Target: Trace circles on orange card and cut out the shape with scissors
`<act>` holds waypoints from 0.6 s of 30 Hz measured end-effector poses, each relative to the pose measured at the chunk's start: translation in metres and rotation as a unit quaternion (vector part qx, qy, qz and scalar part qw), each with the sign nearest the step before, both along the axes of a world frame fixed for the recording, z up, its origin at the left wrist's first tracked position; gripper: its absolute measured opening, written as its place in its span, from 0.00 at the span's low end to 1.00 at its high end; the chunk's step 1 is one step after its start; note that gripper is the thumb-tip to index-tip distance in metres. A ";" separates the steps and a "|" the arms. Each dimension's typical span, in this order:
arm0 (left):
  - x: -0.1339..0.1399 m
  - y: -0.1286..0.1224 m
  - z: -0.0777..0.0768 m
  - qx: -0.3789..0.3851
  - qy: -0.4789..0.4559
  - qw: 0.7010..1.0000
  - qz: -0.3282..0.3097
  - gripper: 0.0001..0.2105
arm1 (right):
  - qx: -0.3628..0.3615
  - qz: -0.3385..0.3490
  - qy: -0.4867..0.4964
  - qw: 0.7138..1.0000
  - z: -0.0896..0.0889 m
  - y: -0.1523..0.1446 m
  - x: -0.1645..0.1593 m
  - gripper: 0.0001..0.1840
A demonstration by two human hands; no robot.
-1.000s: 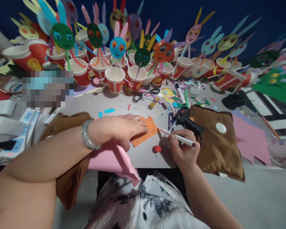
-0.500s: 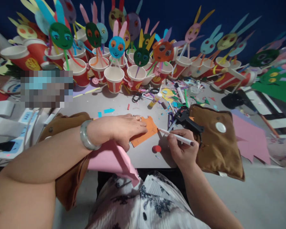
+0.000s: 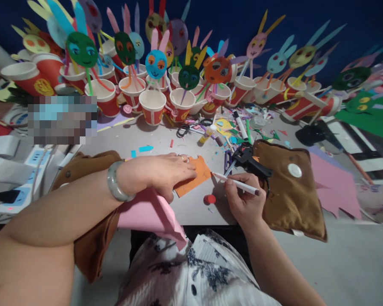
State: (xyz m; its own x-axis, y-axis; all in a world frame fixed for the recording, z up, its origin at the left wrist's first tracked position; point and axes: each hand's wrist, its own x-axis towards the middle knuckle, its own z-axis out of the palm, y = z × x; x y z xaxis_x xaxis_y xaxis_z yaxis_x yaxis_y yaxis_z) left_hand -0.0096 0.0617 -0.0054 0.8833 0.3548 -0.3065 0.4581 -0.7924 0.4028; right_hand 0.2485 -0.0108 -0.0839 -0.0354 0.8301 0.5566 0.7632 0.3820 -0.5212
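An orange piece of paper with faint drawn lines lies on the table in front of me. My left hand rests on its left part, fingers stretched out and pressing it down. Pinched in my right hand is a white marker pen, its tip at the right edge of the orange paper. A folded pink sheet hangs over the table edge under my left wrist. Between the hands and nearer me sits a small red cap.
Paper cups with rabbit-faced paper figures line the back. A black glue gun lies beside a brown cushion on the right. Black scissors, a glue stick and scraps are scattered beyond. A power strip stands left.
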 end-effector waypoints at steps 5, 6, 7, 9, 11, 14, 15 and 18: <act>-0.002 0.001 -0.005 -0.001 -0.011 1.000 -0.001 0.29 | 0.006 0.000 0.003 1.000 0.001 0.000 -0.001 0.03; -0.002 0.001 -0.006 0.001 -0.012 1.000 -0.003 0.28 | 0.004 -0.001 0.004 1.000 0.001 0.000 -0.001 0.03; -0.002 0.001 -0.006 0.002 -0.012 1.000 -0.005 0.28 | 0.003 -0.003 0.005 1.000 0.001 -0.001 -0.001 0.03; -0.001 0.002 -0.007 0.001 -0.007 1.000 -0.004 0.29 | 0.001 -0.005 0.009 1.000 0.001 -0.001 0.000 0.04; -0.001 0.002 -0.007 -0.002 -0.005 1.000 -0.001 0.30 | 0.001 -0.005 0.014 1.000 0.001 -0.001 0.000 0.04; -0.001 0.002 -0.005 -0.006 -0.011 1.000 0.003 0.31 | 0.007 0.000 0.025 1.000 0.000 -0.001 -0.001 0.04; -0.001 0.002 -0.005 -0.007 -0.013 1.000 0.005 0.32 | 0.007 0.003 0.027 1.000 0.000 -0.001 0.000 0.05; -0.002 0.003 -0.007 -0.015 -0.015 1.000 0.005 0.32 | 0.030 0.005 0.043 0.999 -0.001 -0.001 0.001 0.04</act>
